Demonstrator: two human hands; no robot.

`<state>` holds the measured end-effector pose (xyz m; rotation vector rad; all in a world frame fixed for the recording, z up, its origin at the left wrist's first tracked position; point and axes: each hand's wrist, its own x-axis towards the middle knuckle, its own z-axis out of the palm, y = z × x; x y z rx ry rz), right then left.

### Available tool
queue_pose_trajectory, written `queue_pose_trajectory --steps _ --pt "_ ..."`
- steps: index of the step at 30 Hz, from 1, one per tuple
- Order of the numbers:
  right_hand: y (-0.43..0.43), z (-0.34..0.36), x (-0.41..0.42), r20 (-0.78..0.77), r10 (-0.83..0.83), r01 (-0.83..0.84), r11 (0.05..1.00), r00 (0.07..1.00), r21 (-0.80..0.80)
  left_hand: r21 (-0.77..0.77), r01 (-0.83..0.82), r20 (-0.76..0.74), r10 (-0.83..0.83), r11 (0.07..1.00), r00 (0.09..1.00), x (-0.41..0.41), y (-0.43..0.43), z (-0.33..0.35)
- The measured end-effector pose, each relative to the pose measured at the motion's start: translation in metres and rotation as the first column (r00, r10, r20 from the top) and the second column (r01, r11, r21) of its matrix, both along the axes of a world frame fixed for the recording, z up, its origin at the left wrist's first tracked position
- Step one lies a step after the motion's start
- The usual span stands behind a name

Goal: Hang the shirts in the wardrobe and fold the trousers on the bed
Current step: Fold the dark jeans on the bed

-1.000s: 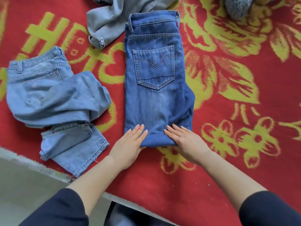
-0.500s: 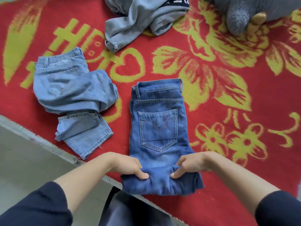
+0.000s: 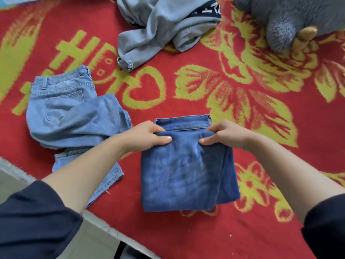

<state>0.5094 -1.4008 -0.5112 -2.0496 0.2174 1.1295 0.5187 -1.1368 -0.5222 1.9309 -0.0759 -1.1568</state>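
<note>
Centre of the frame, on the red-and-yellow bed cover (image 3: 186,77), we've got the dark blue jeans (image 3: 186,174) mid-fold. Our left hand (image 3: 149,135) and right hand (image 3: 222,134) each pinch the doubled-over edge, thumbs on top and fingers curled beneath, just short of the waistband (image 3: 183,121). We judge this to be the closing fold on this pair. The next move calls for laying that edge squarely along the waistband, letting go and smoothing it flat. At middle left the light blue jeans (image 3: 74,116) lie rumpled — probably next. Along the top sit a grey garment (image 3: 160,28) and a grey plush toy (image 3: 291,19).
</note>
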Motion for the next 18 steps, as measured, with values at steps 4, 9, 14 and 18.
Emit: queue_pose_trajectory --steps 4,9,14,18 --pt "0.004 -0.022 0.017 0.302 0.129 -0.076 0.980 0.945 -0.182 0.302 -0.007 0.526 -0.161 0.953 0.835 0.018 -0.019 -0.029" --pt "0.012 -0.053 0.013 0.542 0.201 -0.041 0.955 0.816 -0.293 0.465 -0.162 0.664 -0.222 0.870 0.714 0.007 -0.031 -0.066" --pt "0.018 -0.069 0.029 0.444 0.129 -0.015 0.968 0.887 -0.251 0.483 0.093 0.665 -0.433 0.871 0.608 0.014 -0.039 -0.079" --pt "0.014 -0.086 0.044 0.198 0.304 -0.214 0.902 0.932 -0.376 0.375 0.203 0.254 -0.311 0.904 0.916 0.033 -0.031 -0.088"
